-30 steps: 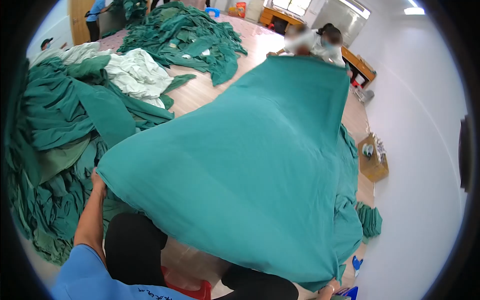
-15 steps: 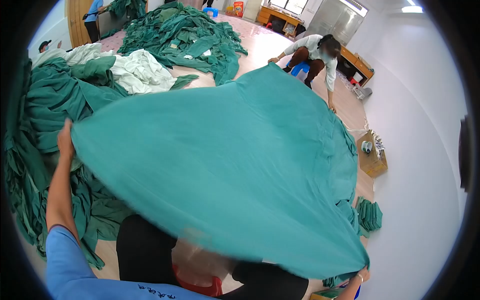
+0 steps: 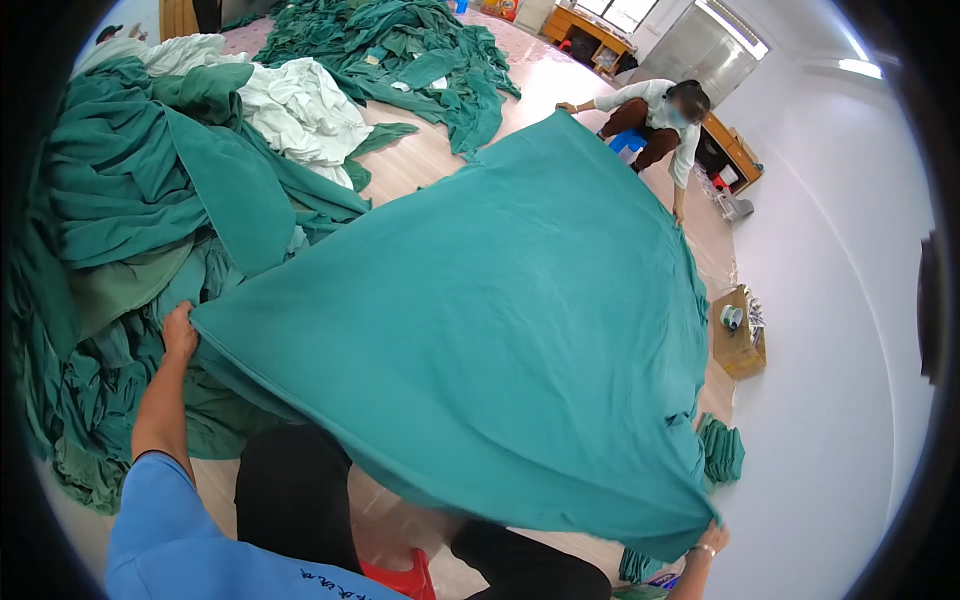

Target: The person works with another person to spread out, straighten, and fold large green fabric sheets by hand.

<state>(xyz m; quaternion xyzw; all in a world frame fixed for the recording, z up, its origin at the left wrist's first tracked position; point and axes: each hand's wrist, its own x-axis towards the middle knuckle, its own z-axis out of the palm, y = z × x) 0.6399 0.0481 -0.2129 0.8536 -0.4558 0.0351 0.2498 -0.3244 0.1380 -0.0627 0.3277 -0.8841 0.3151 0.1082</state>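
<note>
A large green cloth sheet [image 3: 470,320] is stretched out in front of me, its near edge running above my knees. My left hand [image 3: 181,332] is closed on its near left corner, beside the heap of green cloths. At the lower right, my right hand [image 3: 714,538] grips the near right corner. Across from me a co-worker [image 3: 660,120], seated low on a blue stool [image 3: 628,141], holds the two far corners. Some folds bunch along the sheet's right edge.
Piles of green cloth [image 3: 130,180] and white cloth [image 3: 305,110] lie on the left, with another green heap [image 3: 400,60] behind. On the right stand a cardboard box [image 3: 738,345] and folded green cloths [image 3: 722,450]. A red stool [image 3: 405,578] is under me.
My left hand has come down and inward with its corner, and the billowing sheet has sunk lower and flatter. My right hand has shifted slightly left. The view has turned a little.
</note>
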